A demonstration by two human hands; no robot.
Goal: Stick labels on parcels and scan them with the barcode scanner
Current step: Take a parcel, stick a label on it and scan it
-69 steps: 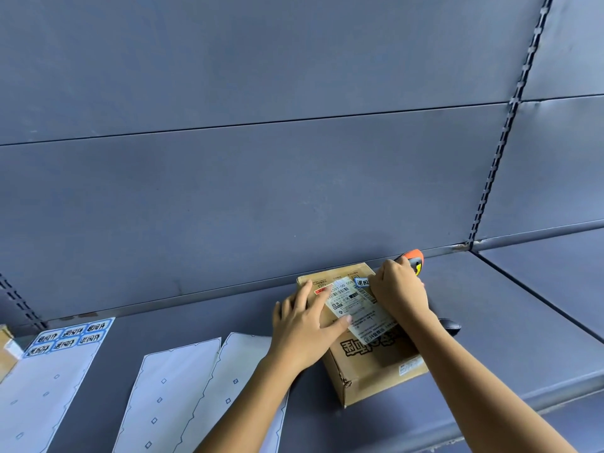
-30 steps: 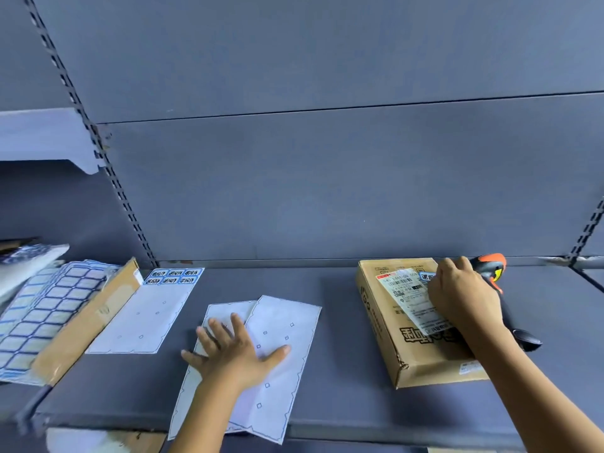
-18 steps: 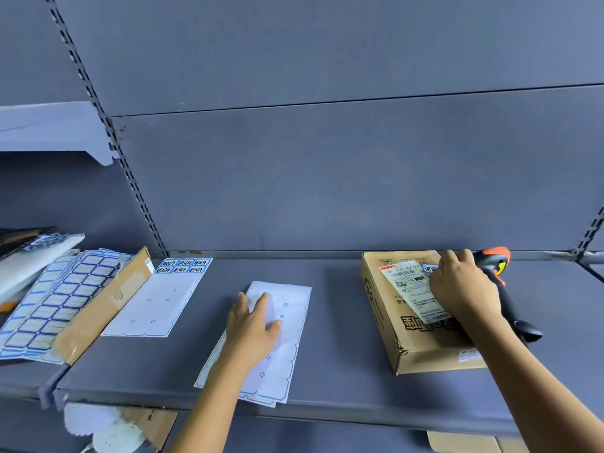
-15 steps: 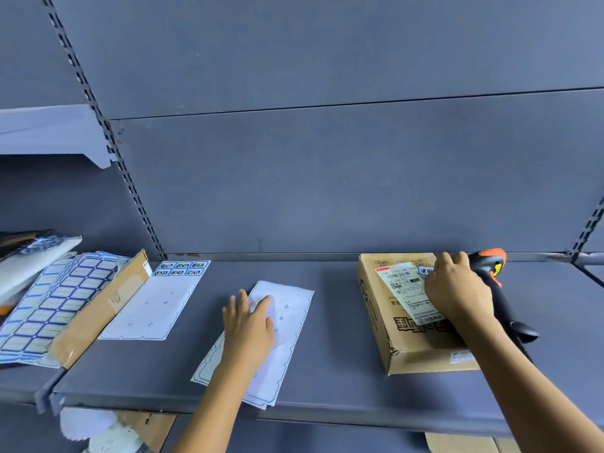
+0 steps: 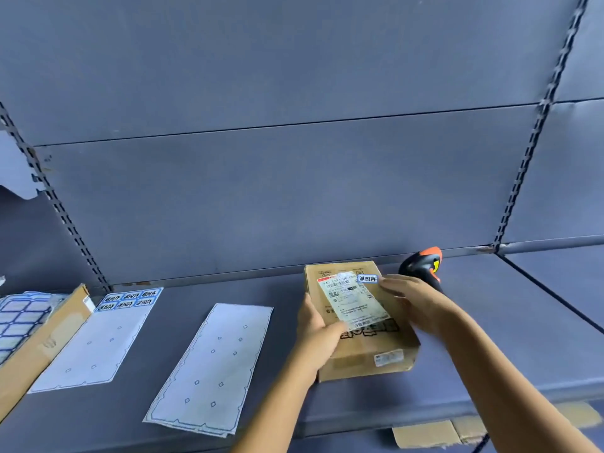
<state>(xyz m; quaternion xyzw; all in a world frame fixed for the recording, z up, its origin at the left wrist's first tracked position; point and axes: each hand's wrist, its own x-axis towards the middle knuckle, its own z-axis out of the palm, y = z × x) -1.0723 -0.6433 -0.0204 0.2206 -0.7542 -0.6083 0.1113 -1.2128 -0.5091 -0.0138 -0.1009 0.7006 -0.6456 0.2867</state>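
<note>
A brown cardboard parcel [image 5: 369, 351] lies on the grey shelf [image 5: 510, 348]. On its top are a white shipping label [image 5: 351, 299] and a small blue-edged label [image 5: 367, 278] at the far right corner. My left hand [image 5: 318, 335] grips the parcel's left side, thumb on top at the shipping label's near corner. My right hand [image 5: 416, 304] lies flat on the parcel's right part, fingertips just beside the blue label. The black and orange barcode scanner [image 5: 423, 263] stands behind my right hand, untouched.
Empty white backing sheets [image 5: 212, 361] lie stacked left of the parcel. Further left is a sheet [image 5: 94, 344] with several blue labels [image 5: 130, 299] at its top. A cardboard box [image 5: 42, 341] with another label sheet [image 5: 19, 318] sits at the far left. Cardboard [image 5: 425, 434] shows below the shelf edge.
My left hand pushed the two backing sheets together, then came back to the parcel's left side. My right hand slid off the blue label, which now shows.
</note>
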